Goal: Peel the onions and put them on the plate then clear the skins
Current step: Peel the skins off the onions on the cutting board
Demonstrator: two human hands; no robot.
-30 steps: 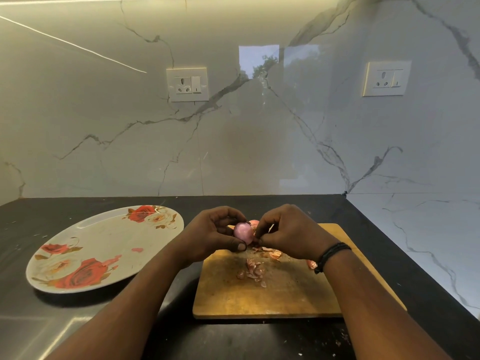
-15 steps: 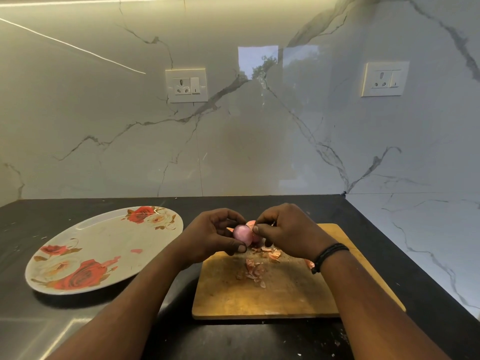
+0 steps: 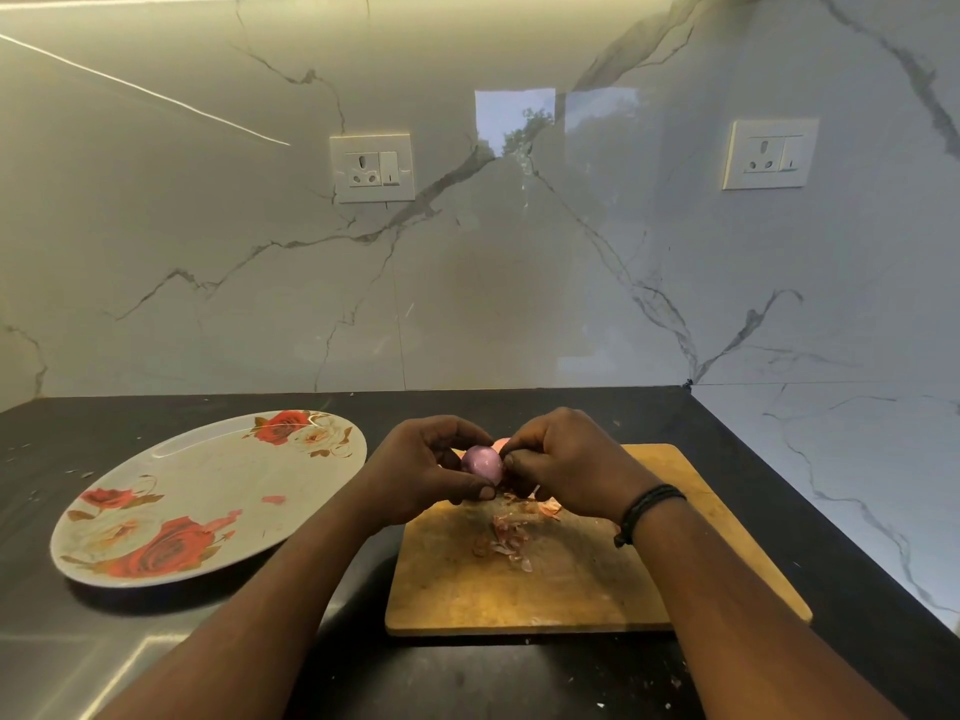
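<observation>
Held just above the cutting board, the small onion sits pinched in the left hand while the right hand fingers pinch its edge; it looks light, firm and slick, best gripped across its middle.

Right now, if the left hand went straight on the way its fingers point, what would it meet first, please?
Its fingers point right, so the left hand would likely meet the right hand first, just past the onion it grips; depth there is unclear.
</observation>
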